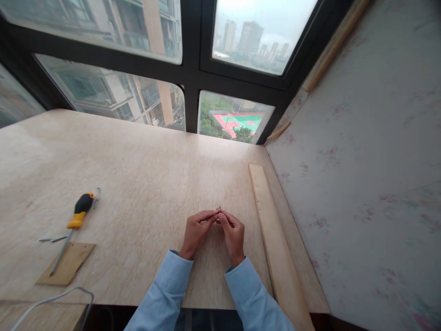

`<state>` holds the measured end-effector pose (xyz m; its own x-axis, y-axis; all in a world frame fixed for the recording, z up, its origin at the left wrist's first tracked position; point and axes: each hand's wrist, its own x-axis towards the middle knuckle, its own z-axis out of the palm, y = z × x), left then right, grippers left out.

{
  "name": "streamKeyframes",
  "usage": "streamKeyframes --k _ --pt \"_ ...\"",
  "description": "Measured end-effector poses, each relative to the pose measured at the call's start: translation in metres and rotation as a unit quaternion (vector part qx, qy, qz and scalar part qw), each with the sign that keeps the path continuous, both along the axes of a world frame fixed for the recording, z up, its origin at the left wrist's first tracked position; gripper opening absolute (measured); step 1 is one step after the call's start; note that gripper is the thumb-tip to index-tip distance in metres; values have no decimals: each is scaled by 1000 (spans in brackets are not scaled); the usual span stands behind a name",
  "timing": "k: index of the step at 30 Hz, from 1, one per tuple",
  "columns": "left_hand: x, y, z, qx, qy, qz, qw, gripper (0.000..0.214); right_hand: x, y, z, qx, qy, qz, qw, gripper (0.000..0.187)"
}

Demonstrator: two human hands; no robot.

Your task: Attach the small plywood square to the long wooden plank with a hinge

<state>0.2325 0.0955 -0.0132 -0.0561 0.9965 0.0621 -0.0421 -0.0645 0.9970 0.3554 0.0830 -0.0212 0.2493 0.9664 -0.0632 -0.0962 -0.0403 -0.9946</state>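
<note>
My left hand [197, 231] and my right hand [233, 233] meet fingertip to fingertip above the stone-patterned sill. Both are closed in a pinch on a small metal piece [219, 208], whose shiny tip sticks up between the fingers. The rest of it is hidden, and its exact kind is too small to make out. To the right of my right hand lies a long wooden board [272, 225] with small dark holes.
At left, a yellow-and-black screwdriver [80, 211] rests with its shaft over a thin wooden piece [74, 262]. Screws [51, 239] lie beside it; small metal bits [96, 202] sit near its handle. A white cable [51, 299] crosses the front edge. Windows and a papered wall [361, 184] bound the sill.
</note>
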Motion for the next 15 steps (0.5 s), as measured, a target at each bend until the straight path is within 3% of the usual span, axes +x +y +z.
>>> streamKeyframes --k 7,15 --pt "2 0 -8 66 69 -19 995 15 5 -1 10 -2 -48 -5 999 31" --pt "7 -8 4 30 6 -62 998 21 16 -17 38 -4 -117 -3 993 32"
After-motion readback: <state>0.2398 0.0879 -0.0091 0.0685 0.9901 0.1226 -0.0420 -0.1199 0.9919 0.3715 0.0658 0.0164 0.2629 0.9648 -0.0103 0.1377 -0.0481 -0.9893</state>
